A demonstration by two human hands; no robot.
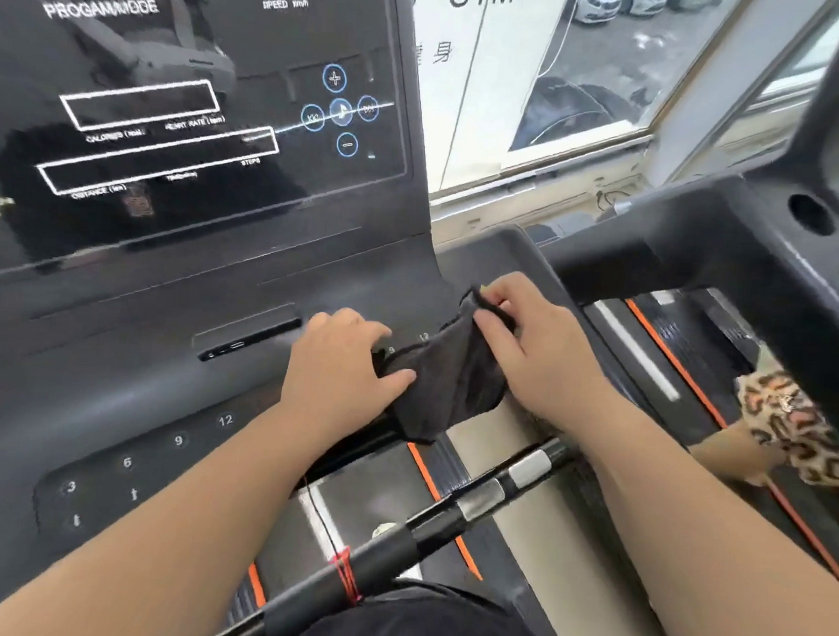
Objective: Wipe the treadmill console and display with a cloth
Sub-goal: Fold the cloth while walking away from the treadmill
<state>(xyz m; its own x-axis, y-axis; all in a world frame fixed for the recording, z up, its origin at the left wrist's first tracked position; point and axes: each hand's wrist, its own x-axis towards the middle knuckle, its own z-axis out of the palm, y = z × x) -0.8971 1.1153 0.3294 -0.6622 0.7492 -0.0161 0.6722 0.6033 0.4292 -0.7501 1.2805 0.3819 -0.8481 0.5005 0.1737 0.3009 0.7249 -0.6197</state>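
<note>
A dark grey cloth (pixel 453 373) lies bunched on the right end of the treadmill console (pixel 162 367), over its number keys. My left hand (pixel 342 357) grips the cloth's left edge, thumb on top. My right hand (pixel 528 343) pinches the cloth's upper corner and lifts it slightly. The glossy black display (pixel 184 125) rises above the console on the left, with white outlined boxes and blue round buttons (pixel 341 112).
A black handrail (pixel 644 261) of a neighbouring treadmill crosses at the right. A pulse-grip bar (pixel 486 496) runs diagonally below my arms, a red cord tied around it. Another person's arm in a leopard-print sleeve (pixel 800 425) reaches in at the right. A window (pixel 590 74) stands behind.
</note>
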